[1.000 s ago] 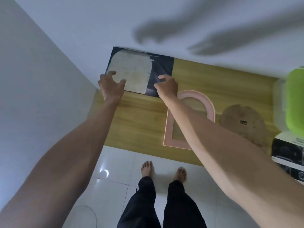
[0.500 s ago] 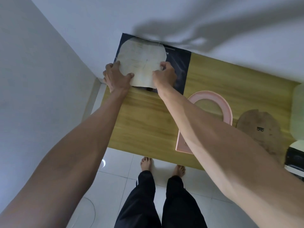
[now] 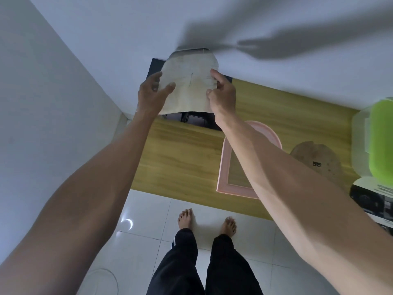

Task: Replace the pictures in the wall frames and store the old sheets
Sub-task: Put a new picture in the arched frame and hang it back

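A pale arch-shaped sheet is lifted off the dark sheet at the far left of the wooden table. My left hand pinches its left edge and my right hand pinches its right edge. An empty pink arched frame lies flat on the table under my right forearm. A brown arched backing board lies to the right of the frame.
White walls stand to the left and behind the table. A clear box with a green lid sits at the right edge, with black-and-white printed sheets below it. My bare feet stand on the white tiled floor.
The pale sheet lay flat on the dark sheet with both hands reaching for its lower corners. Both hands then took hold of it and raised it off the table.
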The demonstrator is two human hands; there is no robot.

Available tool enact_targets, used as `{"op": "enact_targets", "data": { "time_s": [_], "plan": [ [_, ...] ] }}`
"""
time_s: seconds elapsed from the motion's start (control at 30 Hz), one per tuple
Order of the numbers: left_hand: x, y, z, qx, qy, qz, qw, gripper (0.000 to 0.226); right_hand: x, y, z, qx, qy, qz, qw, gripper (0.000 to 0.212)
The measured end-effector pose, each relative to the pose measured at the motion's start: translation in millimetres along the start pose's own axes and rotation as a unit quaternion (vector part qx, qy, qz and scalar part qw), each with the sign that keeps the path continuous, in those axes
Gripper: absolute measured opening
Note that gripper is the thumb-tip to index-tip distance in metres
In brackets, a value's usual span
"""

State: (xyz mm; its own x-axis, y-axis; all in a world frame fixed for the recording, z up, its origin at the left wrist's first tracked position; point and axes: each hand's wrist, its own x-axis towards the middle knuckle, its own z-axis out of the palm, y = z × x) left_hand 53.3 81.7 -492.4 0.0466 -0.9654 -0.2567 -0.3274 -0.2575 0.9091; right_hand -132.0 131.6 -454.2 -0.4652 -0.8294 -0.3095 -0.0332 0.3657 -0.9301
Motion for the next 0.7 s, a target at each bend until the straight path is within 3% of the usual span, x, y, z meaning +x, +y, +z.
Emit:
{"op": "enact_targets", "data": {
  "time_s": [0.13,0.53,0.7],
  "plan": [
    [-10,21,12,-0.132,-0.051,-0.045,0.989,0.056,-7,-3,-43,0.006,0.015,0.004,1.0,0.069],
    [-114,21,117,-0.042,-0.146,0.006,0.988,0.055,-70,59,-178,-0.104,0.106,0.05,0.988,0.068],
    [-152,-8,139,0.005,-0.155,-0.029,0.987,0.056,-88,98,-210,-0.123,0.104,0.078,0.984,0.07]
  ]
}}
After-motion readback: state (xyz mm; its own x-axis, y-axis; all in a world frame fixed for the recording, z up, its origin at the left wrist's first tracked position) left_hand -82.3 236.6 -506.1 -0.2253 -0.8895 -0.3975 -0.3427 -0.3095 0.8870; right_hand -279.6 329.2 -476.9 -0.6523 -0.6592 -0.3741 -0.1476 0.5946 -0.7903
